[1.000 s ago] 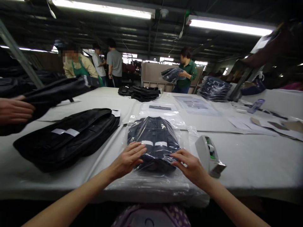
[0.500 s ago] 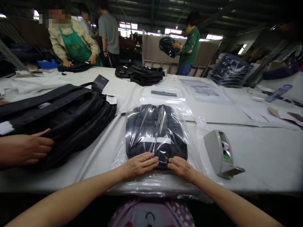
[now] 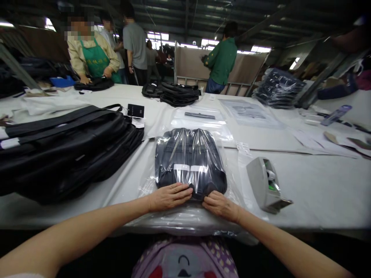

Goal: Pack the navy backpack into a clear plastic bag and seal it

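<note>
bag (image 3: 189,160) already inside plastic sleeve (image 3: 234,191) | left hand (image 3: 169,196), right hand (image 3: 220,205) flat, pressing its near edge | sleeve mouth unsealed | tape dispenser (image 3: 266,184) untouched

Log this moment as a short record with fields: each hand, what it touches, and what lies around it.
left hand: flat, palm down on the near edge of the bagged dark garment
right hand: flat on the same near edge, beside the left
wrapping: clear plastic bag, loose end toward the person
right of bag: grey tape dispenser
left of bag: stack of black bags
surface: white table
beyond: empty plastic bags; co-workers standing
</note>
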{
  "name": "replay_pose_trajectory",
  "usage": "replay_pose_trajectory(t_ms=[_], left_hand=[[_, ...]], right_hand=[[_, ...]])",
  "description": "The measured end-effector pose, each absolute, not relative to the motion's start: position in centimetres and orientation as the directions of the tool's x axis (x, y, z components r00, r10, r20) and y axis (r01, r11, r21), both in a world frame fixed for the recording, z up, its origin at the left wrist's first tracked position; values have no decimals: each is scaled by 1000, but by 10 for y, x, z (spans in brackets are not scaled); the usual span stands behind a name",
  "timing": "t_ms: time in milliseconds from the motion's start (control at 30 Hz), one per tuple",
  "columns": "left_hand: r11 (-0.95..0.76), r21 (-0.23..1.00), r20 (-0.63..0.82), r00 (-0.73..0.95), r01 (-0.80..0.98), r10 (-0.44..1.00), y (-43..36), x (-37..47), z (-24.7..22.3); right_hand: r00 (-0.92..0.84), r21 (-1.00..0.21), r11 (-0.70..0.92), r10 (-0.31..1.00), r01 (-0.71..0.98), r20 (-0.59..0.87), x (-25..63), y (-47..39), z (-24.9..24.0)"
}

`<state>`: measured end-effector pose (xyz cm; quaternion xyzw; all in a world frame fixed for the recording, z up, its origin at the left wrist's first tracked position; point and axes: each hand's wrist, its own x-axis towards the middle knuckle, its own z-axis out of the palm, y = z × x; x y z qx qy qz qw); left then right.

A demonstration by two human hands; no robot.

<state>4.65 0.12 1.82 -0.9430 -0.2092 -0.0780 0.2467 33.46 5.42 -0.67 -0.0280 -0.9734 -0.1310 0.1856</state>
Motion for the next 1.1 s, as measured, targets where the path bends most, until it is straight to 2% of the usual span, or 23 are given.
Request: replay_pose_trajectory(t_ms=[133, 233, 467, 567, 633, 667, 767, 833, 933, 1000, 1067, 1100], left_hand=[[-829, -460, 251, 942, 319, 224, 0, 40, 23], [-872, -434, 229, 964, 226, 136, 1, 36, 24], [-916, -280, 184, 953, 286, 241, 9, 34, 19], [-913, -283, 178, 951, 295, 252, 10, 34, 18], [-904, -296, 196, 946, 310, 260, 10, 35, 17], [-901, -298, 207, 943, 316, 262, 10, 35, 17], [-900, -285, 239, 934, 330, 267, 9, 35, 16], [-906, -266, 260, 930, 329, 262, 10, 35, 16], [-915, -223, 257, 926, 337, 278, 10, 34, 17], [-918, -197, 259, 922, 343, 289, 10, 34, 18], [-921, -186, 274, 919, 341, 285, 10, 34, 19], [-921, -185, 270, 919, 342, 287, 10, 34, 20]], right_hand=[[-923, 195, 971, 55, 138, 380, 335, 49, -3], [-922, 169, 974, 76, 150, 380, 334, 47, -2], [-915, 132, 979, 90, 153, 394, 331, 53, -5], [-890, 2, 983, 167, 186, 423, 327, 47, 4], [-828, -109, 964, 263, 241, 495, 321, 41, 15], [-784, -127, 955, 294, 269, 546, 317, 38, 22], [-718, -29, 939, 280, 341, 637, 304, 40, 43], [-754, 55, 921, 281, 387, 593, 305, 46, 51], [-788, 92, 897, 326, 432, 522, 331, 54, 52], [-656, -5, 849, 412, 529, 633, 360, 57, 48], [-281, -284, 654, 620, 701, 732, 386, 61, 40], [-64, -458, 497, 726, 737, 685, 396, 64, 34]])
